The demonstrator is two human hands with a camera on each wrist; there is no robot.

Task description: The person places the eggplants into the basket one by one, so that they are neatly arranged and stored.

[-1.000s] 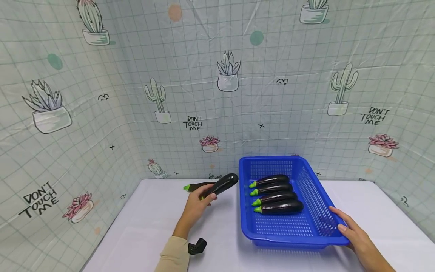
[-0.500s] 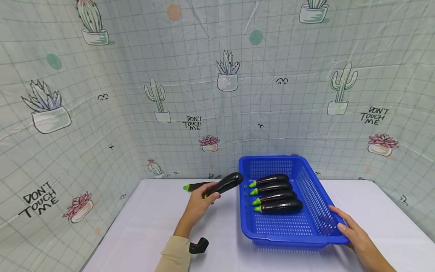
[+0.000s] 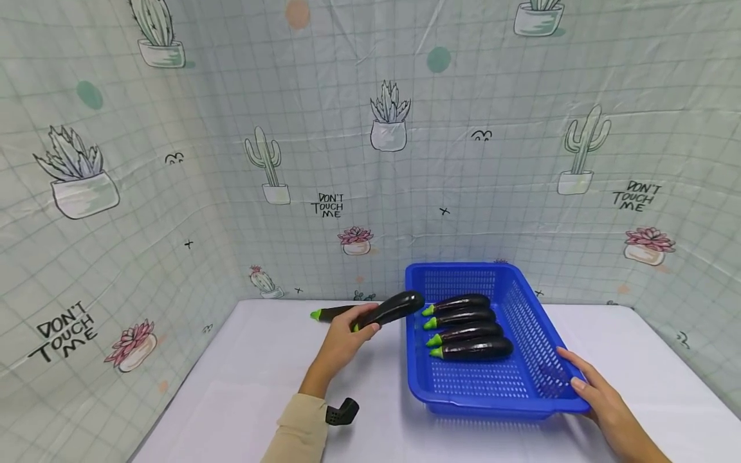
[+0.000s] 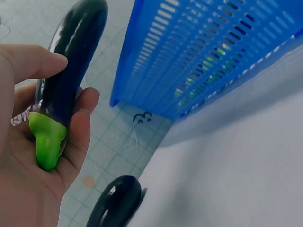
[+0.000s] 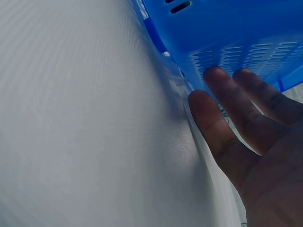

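Observation:
In the head view my left hand (image 3: 341, 344) grips a dark purple eggplant (image 3: 396, 308) near its green stem end. The eggplant slants up to the right, its rounded end at the left rim of a blue plastic basket (image 3: 412, 379). Inside the basket several eggplants (image 3: 471, 349) lie side by side, green stems to the left. My right hand (image 3: 604, 399) holds the basket's right rim, thumb on top. The right wrist view shows three fingers (image 5: 222, 127) stretched under the rim along the outer wall. Behind my left hand another eggplant (image 3: 332, 313) lies partly hidden.
A white cloth (image 3: 231, 392) covers the table. Patterned sheeting (image 3: 440, 161) with cactus prints rises behind and to the left. A black device (image 3: 343, 413) sits at my left wrist beside the beige sleeve (image 3: 298, 427).
My left hand has carried the eggplant a little to the right, so its rounded end now reaches the basket's left rim. The right hand stays on the opposite rim.

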